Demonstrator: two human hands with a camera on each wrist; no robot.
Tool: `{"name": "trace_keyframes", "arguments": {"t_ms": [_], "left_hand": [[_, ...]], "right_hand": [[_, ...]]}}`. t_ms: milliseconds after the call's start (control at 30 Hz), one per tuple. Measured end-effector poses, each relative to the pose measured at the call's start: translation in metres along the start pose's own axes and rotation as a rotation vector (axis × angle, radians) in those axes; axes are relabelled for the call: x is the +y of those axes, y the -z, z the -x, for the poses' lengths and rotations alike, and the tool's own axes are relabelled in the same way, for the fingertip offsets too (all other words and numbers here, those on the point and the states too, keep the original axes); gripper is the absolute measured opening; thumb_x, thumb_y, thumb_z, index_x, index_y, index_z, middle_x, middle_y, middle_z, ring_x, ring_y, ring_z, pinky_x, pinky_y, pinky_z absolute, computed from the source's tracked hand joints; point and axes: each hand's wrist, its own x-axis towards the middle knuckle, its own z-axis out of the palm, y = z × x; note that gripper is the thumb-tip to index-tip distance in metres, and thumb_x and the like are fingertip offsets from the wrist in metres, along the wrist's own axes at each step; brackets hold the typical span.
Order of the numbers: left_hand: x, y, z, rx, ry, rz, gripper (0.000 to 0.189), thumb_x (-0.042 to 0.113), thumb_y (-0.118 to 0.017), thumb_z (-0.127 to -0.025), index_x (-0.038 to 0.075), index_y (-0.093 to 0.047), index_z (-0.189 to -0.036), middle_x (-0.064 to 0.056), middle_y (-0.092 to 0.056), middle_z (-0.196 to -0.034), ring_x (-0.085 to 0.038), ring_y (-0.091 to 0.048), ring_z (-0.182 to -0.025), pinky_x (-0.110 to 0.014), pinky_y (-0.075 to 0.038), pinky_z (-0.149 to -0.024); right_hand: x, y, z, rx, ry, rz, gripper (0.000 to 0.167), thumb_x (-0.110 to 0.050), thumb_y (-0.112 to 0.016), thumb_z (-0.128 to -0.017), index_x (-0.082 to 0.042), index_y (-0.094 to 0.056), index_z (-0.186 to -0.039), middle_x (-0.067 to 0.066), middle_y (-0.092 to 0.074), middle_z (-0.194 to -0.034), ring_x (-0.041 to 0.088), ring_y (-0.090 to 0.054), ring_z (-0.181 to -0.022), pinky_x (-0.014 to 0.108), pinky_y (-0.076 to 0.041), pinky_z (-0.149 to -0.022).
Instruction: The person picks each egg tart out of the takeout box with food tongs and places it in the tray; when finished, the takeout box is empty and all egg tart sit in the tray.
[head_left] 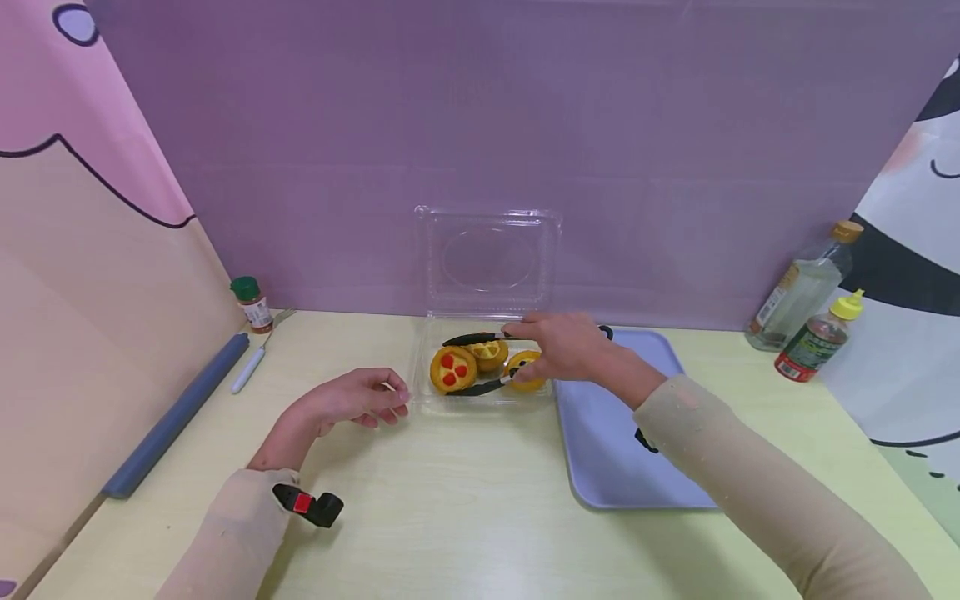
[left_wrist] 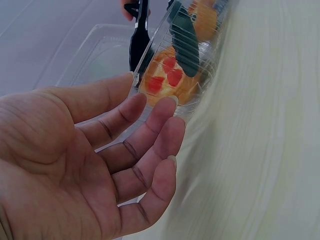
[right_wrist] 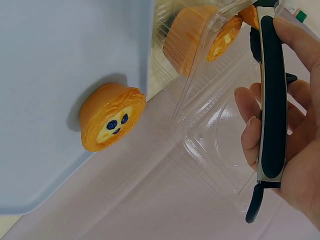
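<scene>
My right hand [head_left: 564, 346] grips black-handled tongs [right_wrist: 272, 100], whose two dark arms reach left over a clear hinged plastic box [head_left: 536, 403] with its lid raised. Inside the box sits a tart with red pieces [head_left: 453, 370], between the tong tips. Behind it is a tart with yellow pieces [head_left: 491, 354], and a dark-spotted tart [head_left: 534, 360] lies to the right, partly covered by the hand. The right wrist view shows a tart with blueberries [right_wrist: 112, 120] on the tray. My left hand [head_left: 360, 397], fingers loosely bent, is at the box's left edge; whether it touches is unclear.
A pale blue tray [head_left: 622, 467] lies right of the box, under my right forearm. Farther right stand a clear bottle [head_left: 802, 287] and a yellow-capped bottle [head_left: 813, 342]. Leftward are a green-lidded jar [head_left: 255, 308], a fork [head_left: 251, 367] and a blue roll [head_left: 180, 417].
</scene>
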Motion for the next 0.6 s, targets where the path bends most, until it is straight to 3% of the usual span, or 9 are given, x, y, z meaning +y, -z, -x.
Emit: {"name": "trace_keyframes", "arguments": {"t_ms": [333,600], "left_hand": [[0.0011,-0.0005,0.0002,0.004,0.002,0.007,0.035,0.030,-0.060,-0.101,0.001,-0.057,-0.120,-0.013,-0.069,-0.111,-0.023,-0.064,-0.099,-0.034,-0.052,-0.082],[0.0020,-0.0009,0.0014,0.006,0.001,0.015,0.032,0.028,-0.059,-0.101,0.001,-0.057,-0.120,-0.013,-0.068,-0.111,-0.024,-0.065,-0.099,-0.035,-0.052,-0.082]], "right_hand": [[-0.0013,-0.0009,-0.0023,0.012,0.009,0.008,0.066,-0.054,-0.074,-0.085,-0.030,-0.055,-0.144,-0.001,-0.064,-0.131,0.021,-0.067,-0.096,0.027,-0.033,-0.048],[-0.0002,-0.0041,-0.0017,0.071,0.035,0.013,0.062,-0.053,-0.075,-0.085,-0.028,-0.060,-0.139,-0.002,-0.069,-0.114,0.015,-0.059,-0.074,0.025,-0.026,-0.046]]}}
